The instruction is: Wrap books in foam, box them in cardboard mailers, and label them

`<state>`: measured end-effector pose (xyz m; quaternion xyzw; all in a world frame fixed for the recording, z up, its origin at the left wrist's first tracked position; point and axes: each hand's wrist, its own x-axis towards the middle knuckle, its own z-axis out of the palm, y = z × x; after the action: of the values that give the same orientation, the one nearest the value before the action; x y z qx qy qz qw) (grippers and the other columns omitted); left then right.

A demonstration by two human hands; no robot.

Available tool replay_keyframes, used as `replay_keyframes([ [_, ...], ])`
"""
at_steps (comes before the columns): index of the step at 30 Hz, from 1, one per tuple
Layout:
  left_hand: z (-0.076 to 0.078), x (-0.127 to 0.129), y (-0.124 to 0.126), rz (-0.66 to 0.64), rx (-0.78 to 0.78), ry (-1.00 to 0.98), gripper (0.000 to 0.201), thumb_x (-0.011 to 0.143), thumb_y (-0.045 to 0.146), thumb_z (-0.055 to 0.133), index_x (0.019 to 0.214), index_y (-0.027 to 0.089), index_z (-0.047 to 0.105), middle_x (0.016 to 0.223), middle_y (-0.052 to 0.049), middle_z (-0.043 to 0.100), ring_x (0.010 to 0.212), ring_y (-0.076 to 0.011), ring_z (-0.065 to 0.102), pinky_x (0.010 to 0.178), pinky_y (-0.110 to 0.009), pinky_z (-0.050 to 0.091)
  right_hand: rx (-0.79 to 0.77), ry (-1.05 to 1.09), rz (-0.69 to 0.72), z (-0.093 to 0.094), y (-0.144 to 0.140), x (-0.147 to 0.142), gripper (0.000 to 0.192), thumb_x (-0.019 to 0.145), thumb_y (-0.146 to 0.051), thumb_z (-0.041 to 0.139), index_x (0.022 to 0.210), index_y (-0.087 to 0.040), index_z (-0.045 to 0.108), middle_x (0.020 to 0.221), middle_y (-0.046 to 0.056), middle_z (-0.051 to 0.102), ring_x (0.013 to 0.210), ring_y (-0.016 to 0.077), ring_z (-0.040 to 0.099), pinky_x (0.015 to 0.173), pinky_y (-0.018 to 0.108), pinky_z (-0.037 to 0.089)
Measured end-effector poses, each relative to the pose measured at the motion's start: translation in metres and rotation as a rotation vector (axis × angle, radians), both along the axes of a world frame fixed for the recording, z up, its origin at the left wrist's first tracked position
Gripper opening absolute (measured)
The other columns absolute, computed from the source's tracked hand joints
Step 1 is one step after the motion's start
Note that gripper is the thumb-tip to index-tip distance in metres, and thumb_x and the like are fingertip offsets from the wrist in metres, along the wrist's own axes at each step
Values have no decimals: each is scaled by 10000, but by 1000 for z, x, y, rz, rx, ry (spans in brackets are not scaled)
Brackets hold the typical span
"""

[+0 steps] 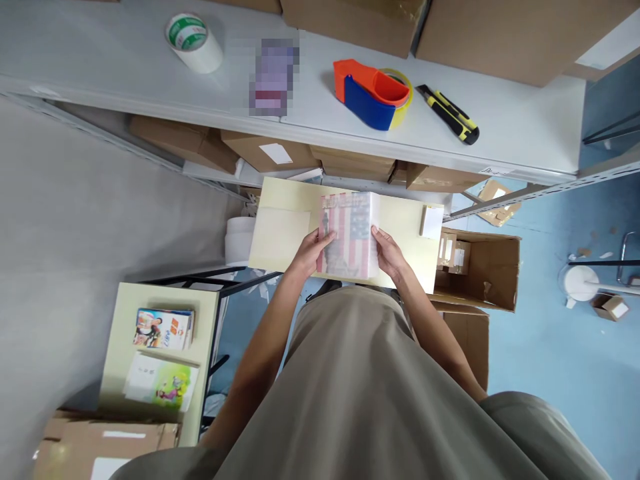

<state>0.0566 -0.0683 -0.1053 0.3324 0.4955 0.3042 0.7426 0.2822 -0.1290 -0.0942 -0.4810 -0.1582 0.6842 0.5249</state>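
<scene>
Both hands are gripping a plastic-wrapped flag-cover book (349, 235) over the little pale bench (280, 230), left hand (315, 250) on its left edge and right hand (389, 252) on the right, with a tape dispenser (373, 93) and utility knife (449, 113) on the shelf above.

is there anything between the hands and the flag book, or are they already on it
Nothing visible stands between. The left hand grips the left edge of the flag book and the right hand grips its right edge, holding it over the pale board.
</scene>
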Motion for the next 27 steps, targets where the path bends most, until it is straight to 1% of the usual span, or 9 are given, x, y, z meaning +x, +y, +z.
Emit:
replay_keyframes([
  [3,0,0,4,-13,73,112,647,747,686,989,1121,199,786,1162,-105,840,1179,-315,774,1047,-426,617,9,-58,19,-2,1,4,628,764,-822,927,1063,-277,835,1110,55,882,1300,320,774,1125,461,657],
  [7,17,9,0,28,382,479,590,875,583,918,1316,229,750,1462,-145,763,1280,-302,743,1029,-412,642,22,-218,71,2,3,8,690,839,-890,822,1099,-251,847,1058,67,865,1122,308,804,978,472,702],
  [10,36,28,-13,-153,523,537,545,943,516,876,1395,249,730,1524,-131,745,1220,-284,783,945,-388,685,46,-298,73,7,3,1,700,837,-900,820,1050,-235,867,985,43,842,963,260,783,868,434,709],
  [12,44,41,-20,-236,547,555,526,939,434,886,1408,256,729,1494,-113,770,1196,-288,808,932,-390,703,81,-344,60,8,3,-8,679,859,-889,807,1043,-239,879,997,36,838,959,246,771,873,424,708],
  [16,35,48,-19,-140,493,584,412,960,297,781,1368,246,751,1310,-88,850,1168,-298,832,982,-410,691,173,-396,66,2,3,-13,668,898,-879,764,1188,-289,883,1234,55,840,1145,288,791,986,483,708],
  [19,21,34,-9,-79,349,431,389,913,351,739,1262,186,786,1152,-108,870,1037,-293,836,889,-392,675,191,-521,18,-13,1,8,739,874,-886,778,1320,-300,843,1438,109,788,1315,342,754,1077,537,684],
  [22,13,18,-3,-102,205,254,475,831,449,774,1215,171,805,1145,-119,867,1013,-284,816,828,-361,654,88,-672,-82,-28,-5,37,936,831,-905,801,1501,-254,741,1602,200,687,1437,387,681,1145,578,641],
  [24,11,14,-4,-122,143,187,520,775,466,812,1209,179,815,1146,-117,868,1014,-280,811,829,-354,648,31,-617,-32,-34,-10,49,1041,824,-896,812,1591,-207,665,1546,234,718,1394,400,704,1112,591,649],
  [27,7,18,-10,-140,103,176,547,744,450,822,1223,184,818,1154,-114,868,1016,-275,807,835,-351,642,82,-496,71,-37,-17,49,945,860,-840,811,1540,-194,698,1299,171,836,1193,359,776,997,526,682],
])
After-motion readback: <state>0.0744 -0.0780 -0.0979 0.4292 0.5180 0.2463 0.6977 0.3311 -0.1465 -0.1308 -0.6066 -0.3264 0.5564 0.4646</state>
